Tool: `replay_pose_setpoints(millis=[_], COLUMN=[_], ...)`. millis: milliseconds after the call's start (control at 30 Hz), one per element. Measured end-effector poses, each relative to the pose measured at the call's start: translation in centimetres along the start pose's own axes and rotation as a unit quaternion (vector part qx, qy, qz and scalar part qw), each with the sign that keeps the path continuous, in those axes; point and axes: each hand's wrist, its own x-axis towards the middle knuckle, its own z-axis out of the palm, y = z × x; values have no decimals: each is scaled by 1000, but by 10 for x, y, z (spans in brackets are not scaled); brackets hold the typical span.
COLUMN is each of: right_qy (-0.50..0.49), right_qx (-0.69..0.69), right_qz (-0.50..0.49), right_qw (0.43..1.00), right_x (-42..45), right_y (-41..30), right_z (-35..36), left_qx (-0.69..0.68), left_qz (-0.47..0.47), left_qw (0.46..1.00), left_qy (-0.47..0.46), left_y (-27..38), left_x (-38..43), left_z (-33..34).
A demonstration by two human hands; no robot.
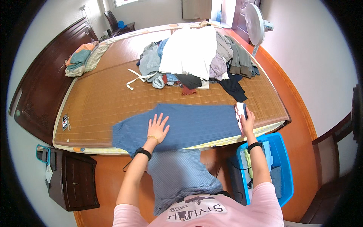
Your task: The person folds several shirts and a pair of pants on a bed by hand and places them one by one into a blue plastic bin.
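Note:
A long blue garment [195, 120], which looks like folded trousers, lies flat along the near side of the bed. My left hand [158, 129] rests palm down on it, fingers spread and holding nothing. At the garment's right end, a white and pink band [240, 115] shows along the edge. My right hand [248, 120] grips that end, with the thumb on the band and the fingers by the outer edge. Both wrists wear black bands. Below the bed's edge, a blue striped cushion [181, 170] lies before my body.
A heap of clothes [187, 54], topped by a white one, covers the far part of the bamboo mat [96, 96]. A blue plastic bin [286, 170] holding clothes stands at right. Left are a phone [65, 122], folded bedding [82, 59] and a nightstand [80, 181]. A fan [255, 25] stands beyond.

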Motion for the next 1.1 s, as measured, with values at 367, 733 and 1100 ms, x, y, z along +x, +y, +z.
replay_pose_setpoints(millis=[367, 733, 1100], right_qy=[-176, -277, -79], right_qx=[-100, -34, -152], right_qz=[54, -142, -124], right_qw=[978, 950, 977], right_x=[43, 15, -19], right_y=[-29, -58, -54], right_z=[-41, 4, 46], left_qx=[-9, -3, -2], left_qz=[6, 6, 7], left_qw=[1000, 1000, 1000], left_qy=[-5, -2, 9], left_y=[2, 0, 4], left_x=[1, 0, 0], left_z=[3, 5, 1])
